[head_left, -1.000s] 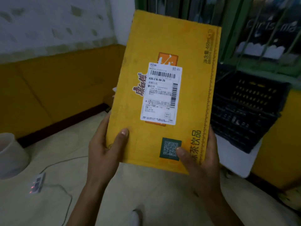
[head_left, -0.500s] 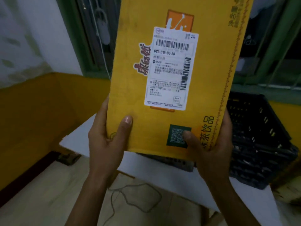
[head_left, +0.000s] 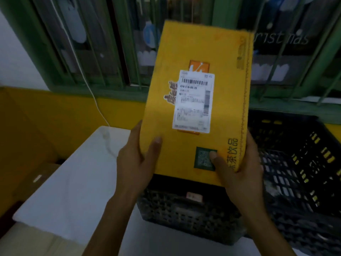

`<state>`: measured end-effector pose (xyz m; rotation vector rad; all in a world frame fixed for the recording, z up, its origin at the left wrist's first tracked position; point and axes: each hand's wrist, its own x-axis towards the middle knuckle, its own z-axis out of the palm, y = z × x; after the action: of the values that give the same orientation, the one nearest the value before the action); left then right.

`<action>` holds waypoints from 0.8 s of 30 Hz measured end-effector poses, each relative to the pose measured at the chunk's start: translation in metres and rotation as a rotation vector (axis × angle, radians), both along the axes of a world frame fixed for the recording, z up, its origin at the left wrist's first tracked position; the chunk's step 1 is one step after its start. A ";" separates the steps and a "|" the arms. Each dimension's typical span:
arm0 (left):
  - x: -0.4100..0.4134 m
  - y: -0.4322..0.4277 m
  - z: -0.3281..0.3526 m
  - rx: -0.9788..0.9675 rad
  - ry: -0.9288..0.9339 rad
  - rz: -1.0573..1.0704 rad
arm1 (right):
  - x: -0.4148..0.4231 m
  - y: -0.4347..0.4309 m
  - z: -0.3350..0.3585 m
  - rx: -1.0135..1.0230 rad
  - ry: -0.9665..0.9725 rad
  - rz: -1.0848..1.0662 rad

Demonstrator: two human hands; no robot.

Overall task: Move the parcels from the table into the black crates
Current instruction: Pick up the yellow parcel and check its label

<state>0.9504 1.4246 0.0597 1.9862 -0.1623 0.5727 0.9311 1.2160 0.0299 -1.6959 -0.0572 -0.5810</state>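
Parcel (head_left: 199,100): yellow, printed 茶饮品
Shipping label (head_left: 193,102): white, barcode, text blurred
Left hand (head_left: 136,161), right hand (head_left: 238,169): fingers gripping parcel's lower corners
Black crate (head_left: 193,215): on white bench (head_left: 73,182)
Window (head_left: 282,40): "ristmas"

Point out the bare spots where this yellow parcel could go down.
Bare white table lies left of the near black crate, running back to the white cable. The right crate looks open inside. Crowded: above the near crate, where left hand, right hand and yellow parcel hang.
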 end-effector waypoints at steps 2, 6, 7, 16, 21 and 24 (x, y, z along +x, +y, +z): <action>0.023 0.007 -0.012 0.129 0.121 0.029 | 0.017 0.003 -0.011 -0.032 0.140 -0.006; 0.062 0.016 -0.038 0.418 0.365 -0.006 | 0.051 0.013 -0.037 -0.023 0.391 -0.013; 0.069 0.018 -0.044 0.532 0.405 -0.017 | 0.059 0.015 -0.041 -0.028 0.438 -0.015; 0.100 0.016 -0.071 0.896 0.274 -0.305 | 0.136 0.018 -0.063 -0.071 0.813 0.016; 0.104 0.014 -0.075 1.100 0.342 -0.464 | 0.150 0.016 -0.074 -0.171 1.007 0.028; 0.110 0.011 -0.069 1.144 0.368 -0.498 | 0.150 0.017 -0.068 -0.299 1.026 0.013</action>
<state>1.0601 1.4355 -0.0090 2.9311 -0.8751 -0.3258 1.0816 1.2332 -0.0381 -2.1013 0.6026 0.3740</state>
